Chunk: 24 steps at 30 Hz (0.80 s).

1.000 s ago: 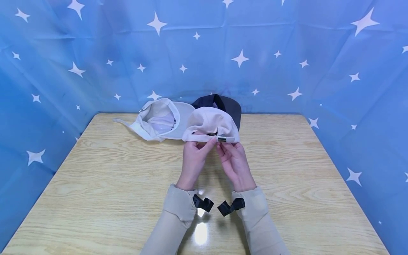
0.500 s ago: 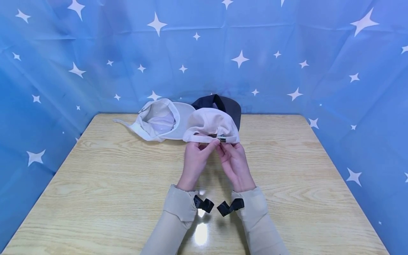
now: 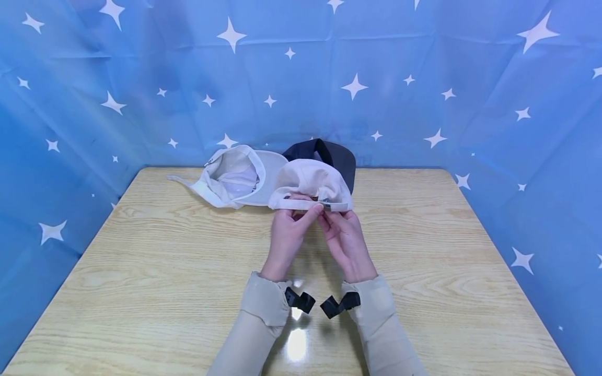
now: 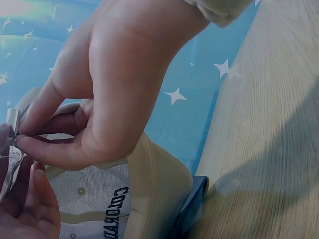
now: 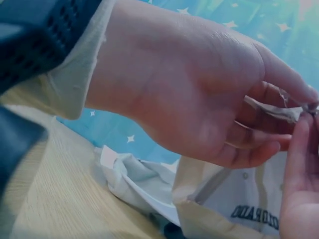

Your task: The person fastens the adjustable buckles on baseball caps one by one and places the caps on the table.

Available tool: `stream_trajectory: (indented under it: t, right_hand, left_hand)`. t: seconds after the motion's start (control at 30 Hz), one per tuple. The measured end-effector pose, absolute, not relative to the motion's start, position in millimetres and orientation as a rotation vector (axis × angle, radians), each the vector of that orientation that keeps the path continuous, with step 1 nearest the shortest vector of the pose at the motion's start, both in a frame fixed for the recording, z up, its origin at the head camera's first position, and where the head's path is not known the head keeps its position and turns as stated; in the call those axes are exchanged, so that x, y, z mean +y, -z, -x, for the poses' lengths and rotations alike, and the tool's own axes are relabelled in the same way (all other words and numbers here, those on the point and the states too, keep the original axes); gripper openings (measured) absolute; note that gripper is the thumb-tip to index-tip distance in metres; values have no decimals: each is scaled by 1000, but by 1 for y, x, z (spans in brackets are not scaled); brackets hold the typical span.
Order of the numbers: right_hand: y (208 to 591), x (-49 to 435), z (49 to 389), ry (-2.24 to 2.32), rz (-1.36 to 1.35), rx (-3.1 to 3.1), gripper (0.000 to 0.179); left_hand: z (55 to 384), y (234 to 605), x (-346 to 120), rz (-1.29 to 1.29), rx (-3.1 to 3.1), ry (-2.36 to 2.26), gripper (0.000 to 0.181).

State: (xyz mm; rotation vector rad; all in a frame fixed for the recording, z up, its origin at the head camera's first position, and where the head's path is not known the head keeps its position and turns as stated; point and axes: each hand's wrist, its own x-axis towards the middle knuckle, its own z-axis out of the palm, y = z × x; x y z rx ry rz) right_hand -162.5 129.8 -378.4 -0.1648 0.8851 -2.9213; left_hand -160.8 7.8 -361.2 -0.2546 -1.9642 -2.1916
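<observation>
A cream cap is held with its back strap toward the head camera. My left hand pinches the strap near its metal buckle, thumb in front. Close on the right, my right hand pinches the strap at the buckle from below. In the left wrist view the metal clasp sits at the fingertips of both hands. Dark lettering shows inside the cap. The right wrist view has the left hand meeting the right fingertips, with the buckle mostly hidden there.
A white cap lies on its side to the left, its loose strap pointing left. Behind the held cap is a black cap. The wooden table ends at a blue star-printed cloth.
The hands and cap hold nearly the same place. The strap shifts slightly at the buckle, and less of the buckle's shiny metal shows now.
</observation>
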Motion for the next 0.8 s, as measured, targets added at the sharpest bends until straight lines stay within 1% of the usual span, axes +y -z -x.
stream_trajectory:
  t: [0.13, 0.3, 0.4, 0.57, 0.7, 0.8]
  right_hand:
    - [379, 130, 163, 2928, 176, 828, 30]
    - [380, 132, 163, 2939, 173, 794, 28]
    - [380, 132, 163, 2939, 159, 787, 29]
    - [379, 132, 162, 2937, 146, 804, 30]
    - [379, 131, 162, 2929, 174, 834, 30]
    - [379, 131, 162, 2926, 193, 834, 30]
  left_hand:
    - [163, 363, 7, 270, -1905, 2237, 29]
    - [163, 360, 4, 247, -1851, 2295, 25]
    - [157, 350, 2, 231, -1858, 2282, 21]
    - [150, 337, 2, 223, -1883, 2231, 19]
    - [151, 339, 2, 220, -1863, 2205, 19]
    - [157, 347, 2, 222, -1838, 2221, 21]
